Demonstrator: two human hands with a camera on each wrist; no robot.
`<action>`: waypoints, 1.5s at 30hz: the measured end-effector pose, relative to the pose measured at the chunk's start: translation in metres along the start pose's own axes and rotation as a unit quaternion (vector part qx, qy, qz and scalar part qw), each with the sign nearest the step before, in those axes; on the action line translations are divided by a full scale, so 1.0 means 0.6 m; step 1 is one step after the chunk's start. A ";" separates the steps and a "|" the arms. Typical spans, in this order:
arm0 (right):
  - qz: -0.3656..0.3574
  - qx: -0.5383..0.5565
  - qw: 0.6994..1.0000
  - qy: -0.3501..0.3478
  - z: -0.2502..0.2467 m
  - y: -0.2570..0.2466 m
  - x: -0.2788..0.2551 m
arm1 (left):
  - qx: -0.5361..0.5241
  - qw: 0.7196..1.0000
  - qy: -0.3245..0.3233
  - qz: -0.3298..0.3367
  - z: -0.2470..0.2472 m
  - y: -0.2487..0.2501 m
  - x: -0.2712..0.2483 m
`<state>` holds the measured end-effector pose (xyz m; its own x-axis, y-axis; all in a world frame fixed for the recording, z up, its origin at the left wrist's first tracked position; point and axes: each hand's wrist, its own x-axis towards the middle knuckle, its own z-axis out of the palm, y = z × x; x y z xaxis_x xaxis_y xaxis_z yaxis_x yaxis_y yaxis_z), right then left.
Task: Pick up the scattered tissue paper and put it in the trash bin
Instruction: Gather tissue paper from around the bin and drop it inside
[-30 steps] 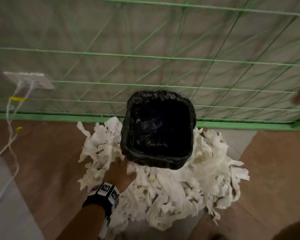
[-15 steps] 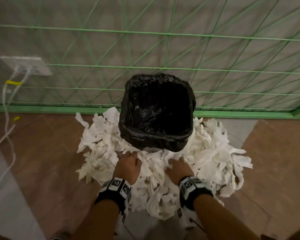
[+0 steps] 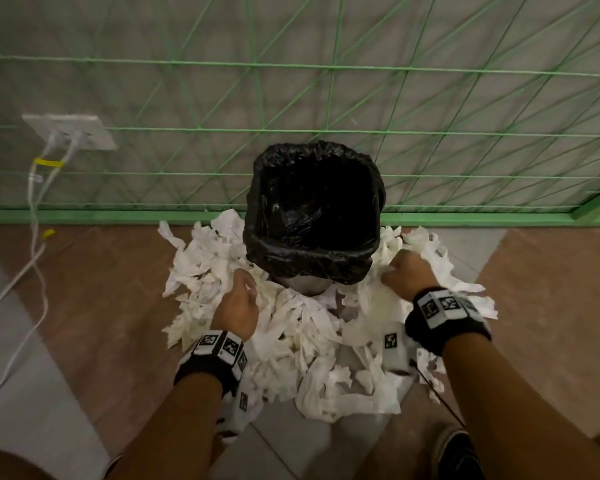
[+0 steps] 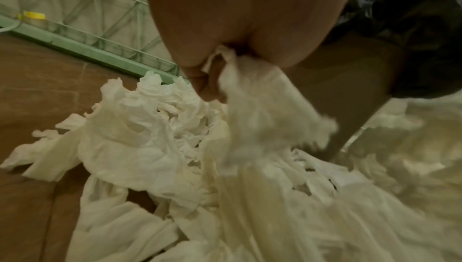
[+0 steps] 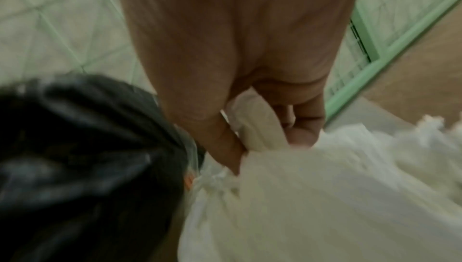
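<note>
Head view: left hand [image 3: 238, 303] and right hand [image 3: 407, 273] flank the black-lined trash bin [image 3: 368, 252], fingers bunched on shredded white tissue paper [image 3: 309, 341], probably to lift handfuls straight in.

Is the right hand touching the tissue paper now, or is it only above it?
Touching. The right wrist view shows the right hand with thumb and fingers curled round a bunch of tissue paper, beside the trash bin.

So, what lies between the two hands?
In the head view, tissue and the bin's near side lie between left hand and right hand.
</note>
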<state>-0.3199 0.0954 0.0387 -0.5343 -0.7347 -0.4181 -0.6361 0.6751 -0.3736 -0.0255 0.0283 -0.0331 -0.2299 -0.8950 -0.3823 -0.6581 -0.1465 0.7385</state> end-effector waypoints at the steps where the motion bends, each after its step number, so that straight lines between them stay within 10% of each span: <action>1: -0.007 -0.005 1.000 -0.001 -0.020 -0.005 0.001 | 0.062 0.997 -0.033 -0.018 0.000 0.007 -0.010; 5: -0.039 -0.041 0.998 -0.005 -0.109 -0.026 -0.002 | 0.324 0.917 -0.229 -0.042 0.015 0.003 -0.028; 8: -0.072 -0.043 0.996 -0.015 -0.172 -0.050 -0.026 | 0.400 0.883 -0.246 -0.012 0.035 -0.013 -0.044; 18: -0.197 0.019 0.968 0.155 -0.333 -0.143 -0.091 | 0.219 0.973 -0.062 0.031 0.003 0.002 -0.041; 28: -0.316 0.175 0.841 0.403 -0.350 -0.305 -0.124 | 0.029 0.999 -0.028 -0.033 -0.034 0.031 -0.067; 32: -0.340 0.087 0.872 0.340 -0.219 -0.305 -0.071 | -0.001 0.999 0.039 -0.034 -0.053 0.050 -0.059; 35: -0.257 -0.054 0.961 0.088 -0.117 -0.270 -0.028 | 0.038 0.996 0.082 0.023 -0.081 0.058 -0.048; 37: -0.250 -0.103 0.962 -0.021 -0.081 -0.245 -0.018 | 0.076 0.994 0.067 0.044 -0.105 0.067 -0.035; 45: -0.246 0.206 0.921 0.220 -0.109 -0.169 0.002 | 0.278 0.959 -0.019 0.049 -0.180 0.192 -0.024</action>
<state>-0.2925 0.0215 0.1302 -0.4699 -0.8530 0.2271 -0.6440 0.1553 -0.7491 -0.0206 -0.0212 0.1174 -0.3289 -0.8757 -0.3535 -0.9100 0.1939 0.3664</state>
